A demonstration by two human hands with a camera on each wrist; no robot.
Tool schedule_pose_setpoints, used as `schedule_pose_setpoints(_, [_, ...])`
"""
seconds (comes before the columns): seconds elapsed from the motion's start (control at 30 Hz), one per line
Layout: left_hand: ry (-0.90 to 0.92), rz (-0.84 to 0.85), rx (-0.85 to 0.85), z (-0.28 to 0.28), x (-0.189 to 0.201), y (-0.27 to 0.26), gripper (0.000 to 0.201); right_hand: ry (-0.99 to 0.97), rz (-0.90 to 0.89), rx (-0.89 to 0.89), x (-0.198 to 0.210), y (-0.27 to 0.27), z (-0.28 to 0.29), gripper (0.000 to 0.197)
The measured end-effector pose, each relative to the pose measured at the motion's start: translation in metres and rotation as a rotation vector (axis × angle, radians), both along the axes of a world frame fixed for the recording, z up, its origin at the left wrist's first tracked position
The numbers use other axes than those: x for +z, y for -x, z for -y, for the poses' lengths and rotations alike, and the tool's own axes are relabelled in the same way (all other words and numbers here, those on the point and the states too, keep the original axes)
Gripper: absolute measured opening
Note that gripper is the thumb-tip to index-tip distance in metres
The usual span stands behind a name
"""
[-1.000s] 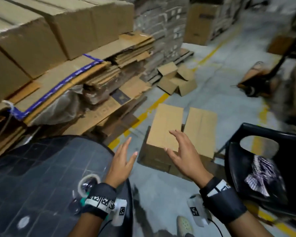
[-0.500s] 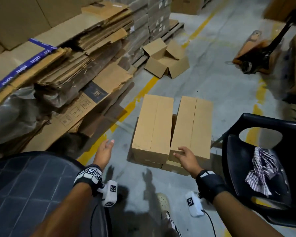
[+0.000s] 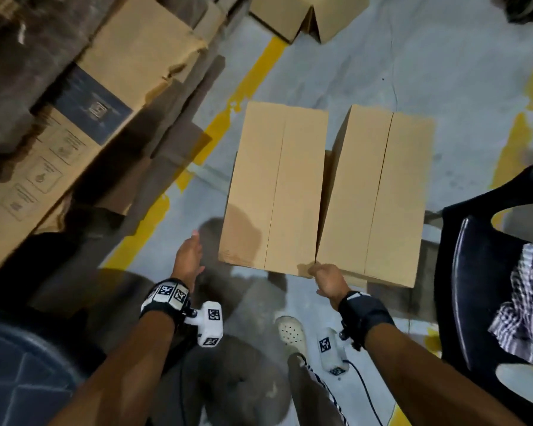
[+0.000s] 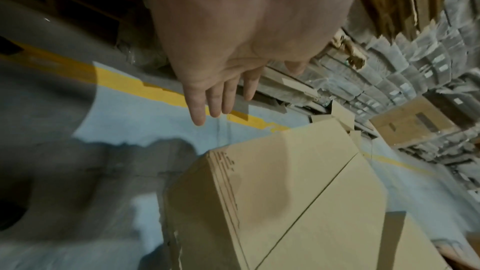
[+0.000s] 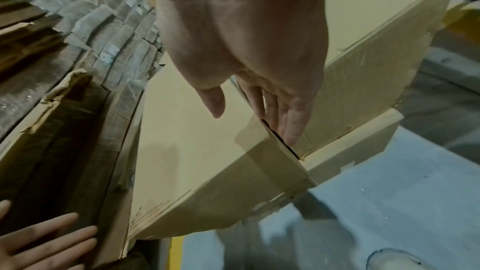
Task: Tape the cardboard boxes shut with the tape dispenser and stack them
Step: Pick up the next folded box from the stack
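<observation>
Two closed tan cardboard boxes lie side by side on the floor: a left box (image 3: pixel 274 192) (image 4: pixel 285 202) (image 5: pixel 187 151) and a right box (image 3: pixel 379 204) (image 5: pixel 363 48). They rest on a lower piece of cardboard (image 5: pixel 350 151). My right hand (image 3: pixel 325 278) (image 5: pixel 259 89) is at their near end. Its straight fingers (image 5: pixel 291 126) lie in the gap between the boxes, with the thumb over the left box's corner. My left hand (image 3: pixel 190 256) (image 4: pixel 221 89) (image 5: pixel 46 241) is flat and empty, just left of the left box's near corner and apart from it. No tape dispenser is in view.
Flattened cardboard (image 3: pixel 74 118) is piled along the left, past a yellow floor line (image 3: pixel 154 222). A black chair (image 3: pixel 490 272) holding a checked cloth (image 3: pixel 530 302) stands at right. An open box (image 3: pixel 305 16) lies farther back. My shoe (image 3: pixel 291 333) is below the boxes; a dark stool (image 3: pixel 28 364) is at lower left.
The view has tipped down and closer to the boxes. My right hand slid from the right box's near edge into the gap between the boxes. My left hand neared the left box's corner.
</observation>
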State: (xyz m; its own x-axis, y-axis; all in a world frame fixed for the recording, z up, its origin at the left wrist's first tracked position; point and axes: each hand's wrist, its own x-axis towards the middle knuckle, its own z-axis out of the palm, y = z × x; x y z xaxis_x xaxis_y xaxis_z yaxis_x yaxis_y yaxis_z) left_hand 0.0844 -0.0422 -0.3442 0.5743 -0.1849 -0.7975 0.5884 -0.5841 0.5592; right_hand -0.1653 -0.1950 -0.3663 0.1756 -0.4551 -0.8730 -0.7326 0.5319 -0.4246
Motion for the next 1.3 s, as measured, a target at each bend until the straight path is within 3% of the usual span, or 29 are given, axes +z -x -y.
schedule_pose_setpoints(0.2, [0.012,-0.155,-0.034,0.024,-0.035,0.005,0.059,-0.169,0.062,-0.144,-0.021,-0.012,0.004,0.032])
schedule_pose_setpoints(0.33, [-0.045,-0.061,-0.108,0.031,-0.04,0.002,0.047,-0.207,0.006,-0.1,-0.001,-0.021,0.008,0.02])
schedule_pose_setpoints(0.37, [-0.075,0.007,-0.161,0.031,-0.041,0.0,0.054,-0.151,-0.018,-0.034,0.006,-0.022,0.009,0.029])
schedule_pose_setpoints(0.43, [-0.149,0.168,-0.257,0.032,-0.037,-0.005,0.052,0.017,-0.088,0.1,0.016,-0.024,0.009,0.067])
schedule_pose_setpoints(0.5, [-0.238,0.351,-0.319,0.042,0.003,-0.002,0.051,0.186,-0.079,0.061,0.039,-0.027,0.011,0.073])
schedule_pose_setpoints(0.6, [-0.237,0.529,-0.333,0.056,0.059,0.003,0.047,0.287,0.036,-0.133,0.078,-0.033,0.018,0.053])
schedule_pose_setpoints(0.83, [-0.159,0.56,-0.341,0.043,0.176,0.022,0.045,0.435,0.047,-0.246,0.191,-0.019,-0.007,0.059])
schedule_pose_setpoints(1.03, [-0.027,0.656,-0.323,-0.031,0.29,0.068,0.047,0.643,0.108,-0.35,0.287,0.022,-0.088,0.06])
schedule_pose_setpoints(1.2, [0.142,0.701,-0.232,-0.126,0.357,0.103,0.052,0.806,0.209,-0.359,0.367,0.052,-0.162,0.06])
schedule_pose_setpoints(1.3, [0.269,0.717,-0.108,-0.187,0.388,0.118,0.067,0.876,0.286,-0.308,0.406,0.064,-0.21,0.055])
